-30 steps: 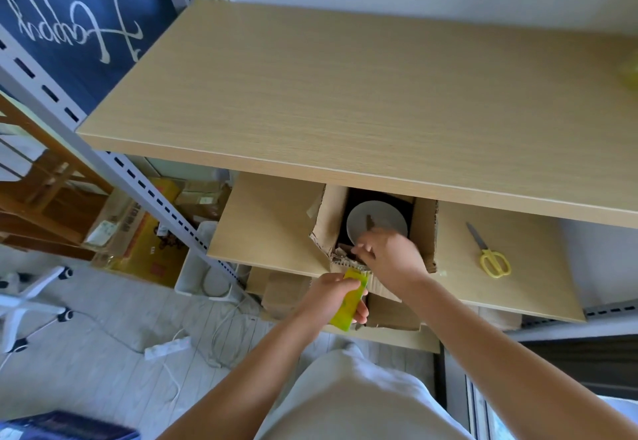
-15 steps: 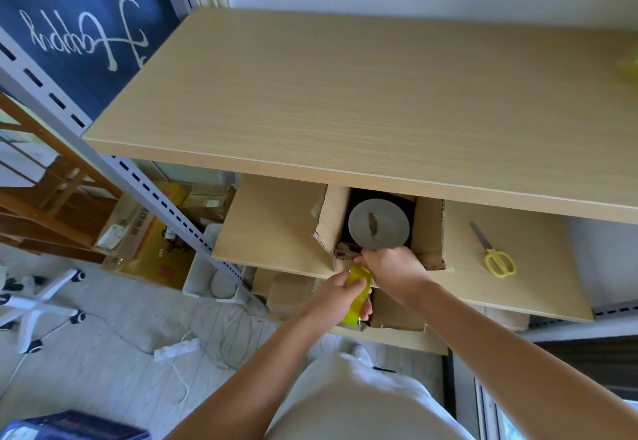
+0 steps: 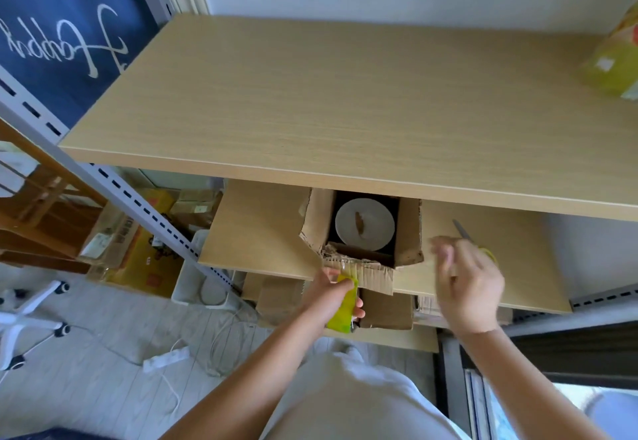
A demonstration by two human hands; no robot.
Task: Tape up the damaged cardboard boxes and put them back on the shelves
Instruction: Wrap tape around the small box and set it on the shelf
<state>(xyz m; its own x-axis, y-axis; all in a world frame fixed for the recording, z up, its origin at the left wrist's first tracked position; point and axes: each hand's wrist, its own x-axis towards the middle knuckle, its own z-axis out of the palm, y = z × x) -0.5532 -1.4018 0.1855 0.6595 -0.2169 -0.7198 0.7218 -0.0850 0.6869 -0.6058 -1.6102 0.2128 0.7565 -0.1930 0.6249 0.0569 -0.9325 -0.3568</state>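
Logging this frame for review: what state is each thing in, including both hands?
Cardboard box: on the middle shelf, flaps open, front edge torn.
White round object: inside the box.
Tape roll: yellow-green, held against the torn front flap.
Left hand: grips the tape roll.
Right hand: blurred, empty, over the scissors.
Scissors: lying on the shelf, mostly hidden.

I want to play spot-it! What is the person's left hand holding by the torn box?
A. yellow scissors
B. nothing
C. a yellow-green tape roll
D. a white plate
C: the left hand grips the yellow-green tape roll at the torn front edge of the cardboard box; the scissors lie on the shelf by the right hand.
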